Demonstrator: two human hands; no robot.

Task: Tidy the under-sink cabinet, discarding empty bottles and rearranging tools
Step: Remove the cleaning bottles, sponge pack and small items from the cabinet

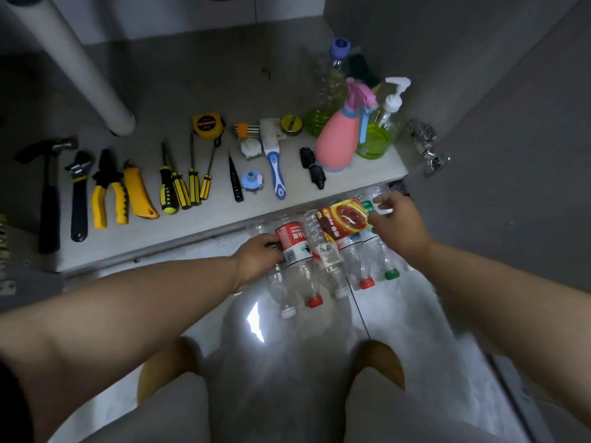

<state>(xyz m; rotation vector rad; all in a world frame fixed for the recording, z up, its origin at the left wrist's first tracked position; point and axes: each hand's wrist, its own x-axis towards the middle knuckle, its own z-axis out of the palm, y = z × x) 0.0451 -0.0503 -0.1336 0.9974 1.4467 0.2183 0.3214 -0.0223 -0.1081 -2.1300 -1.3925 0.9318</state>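
Bottles (323, 251) lie clamped between outstretched left hand (256, 254) and right hand (399, 227), fingers (382, 199) curled around them.

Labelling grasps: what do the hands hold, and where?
Left hand grips the leftmost bottle mid-body; right hand grips the green-cap bottle near its base.

Clear capped bottles (294, 241) lie side by side on the floor (399, 314) at the front edge of the cabinet (192, 233), caps pointing away from it. Hammer (49, 199), wrench (78, 193), pliers (107, 190), knife (137, 193) and screwdrivers (182, 190) lie in a row inside.
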